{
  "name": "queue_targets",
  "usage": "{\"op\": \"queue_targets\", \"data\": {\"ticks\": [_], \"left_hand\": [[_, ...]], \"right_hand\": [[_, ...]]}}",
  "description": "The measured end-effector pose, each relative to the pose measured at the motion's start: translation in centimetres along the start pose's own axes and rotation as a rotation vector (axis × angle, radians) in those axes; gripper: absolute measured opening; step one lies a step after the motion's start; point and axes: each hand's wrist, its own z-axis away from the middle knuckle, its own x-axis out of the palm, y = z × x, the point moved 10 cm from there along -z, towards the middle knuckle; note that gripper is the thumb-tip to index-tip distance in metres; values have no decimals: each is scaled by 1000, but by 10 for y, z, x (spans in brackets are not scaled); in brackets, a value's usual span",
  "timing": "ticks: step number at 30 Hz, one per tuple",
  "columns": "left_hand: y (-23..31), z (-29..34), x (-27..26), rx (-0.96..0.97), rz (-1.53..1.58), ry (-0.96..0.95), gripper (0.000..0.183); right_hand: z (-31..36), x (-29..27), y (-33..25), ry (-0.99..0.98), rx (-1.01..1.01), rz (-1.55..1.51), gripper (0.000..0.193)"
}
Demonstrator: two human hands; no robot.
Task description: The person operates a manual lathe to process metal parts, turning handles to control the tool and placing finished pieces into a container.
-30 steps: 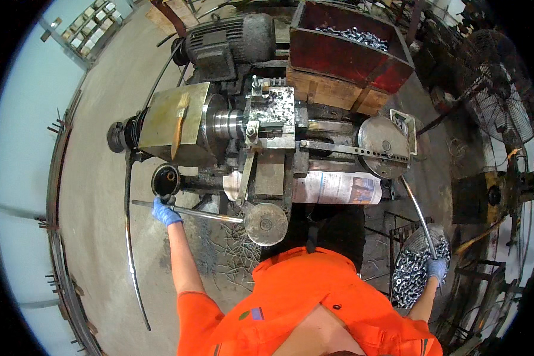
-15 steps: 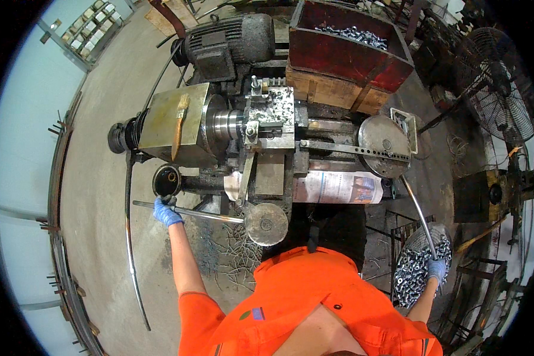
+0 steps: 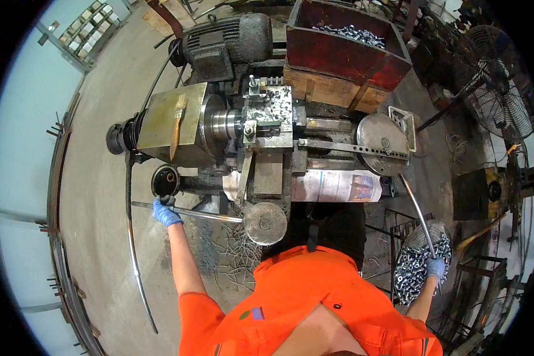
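My left hand (image 3: 167, 213), in a blue glove with dark fingers, is closed round a metal lever bar (image 3: 204, 214) that runs to a round steel disc (image 3: 266, 223) on the lathe-like machine's front. At the right, my gloved right hand (image 3: 435, 268) grips a long steel lever (image 3: 416, 207) that slopes down from a larger disc (image 3: 383, 145). Beneath that hand sits a round basket (image 3: 404, 285) of small shiny metal parts. Between the levers lies the tool slide (image 3: 269, 113), strewn with metal chips, beside a bright spindle (image 3: 225, 124).
A wooden-handled brush (image 3: 177, 127) lies on the headstock cover (image 3: 154, 121). Behind are a motor (image 3: 228, 41) and a red bin (image 3: 344, 53) of metal parts. A fan (image 3: 489, 83) stands at right. Curled swarf (image 3: 234, 252) litters the floor. A long rod (image 3: 135, 261) hangs at left.
The lower end of the long rod at left has swung slightly to the right. Both hands keep their hold on the levers, and the view has shifted a little.
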Motion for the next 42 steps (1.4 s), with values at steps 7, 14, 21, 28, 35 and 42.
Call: {"op": "queue_targets", "data": {"ticks": [7, 14, 21, 28, 35, 42], "left_hand": [[8, 11, 5, 38, 2, 4, 19], [7, 9, 3, 28, 8, 10, 17], [5, 4, 0, 45, 22, 10, 17], [3, 4, 1, 22, 15, 2, 19], [-1, -2, 1, 24, 24, -30, 20], [-6, -10, -2, 11, 15, -32, 19]], "right_hand": [[12, -13, -18, 0, -27, 87, 36], [28, -28, -31, -12, 1, 68, 39], [24, -21, -21, -9, 53, 43, 42], [28, -22, -24, -27, 63, 46, 44], [28, -22, -18, 36, 95, 91, 42], [24, -10, -13, 6, 54, 105, 39]]}}
